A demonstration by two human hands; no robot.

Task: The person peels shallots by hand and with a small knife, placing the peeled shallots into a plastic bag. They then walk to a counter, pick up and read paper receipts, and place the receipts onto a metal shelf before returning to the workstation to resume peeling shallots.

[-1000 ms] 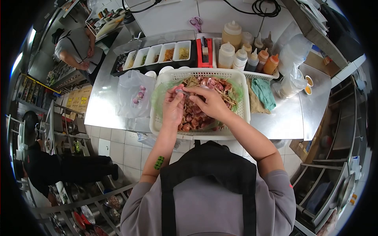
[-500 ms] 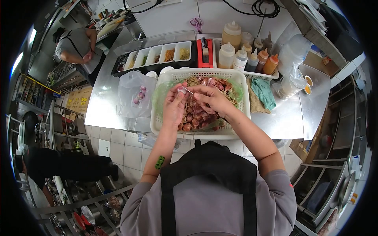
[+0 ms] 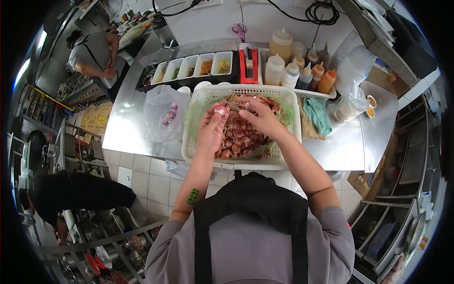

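My left hand (image 3: 211, 127) pinches a partly peeled shallot (image 3: 220, 110), its pink-white side turned up. Close on its right, my right hand (image 3: 259, 116) has its fingers curled around a small knife (image 3: 233, 105), mostly hidden by the fingers. Both hands are above a white plastic basket (image 3: 187, 150) lined with a green mesh bag (image 3: 284, 111). Red-brown shallots (image 3: 239, 139) with dry skins fill it. Left of the basket, a clear plastic bag (image 3: 153, 111) has several peeled shallots (image 3: 172, 113) in it.
Behind the basket stand a black condiment holder (image 3: 142, 85) with white tubs, a red tape dispenser (image 3: 248, 66) and several squeeze bottles (image 3: 274, 68). A green cloth (image 3: 317, 116) lies at right. Two other people (image 3: 92, 57) are at left, one bending by the lower racks.
My right hand has drawn slightly back from the shallot with the knife. The shallot now shows more of its surface in my left hand. The person at lower left has shifted.
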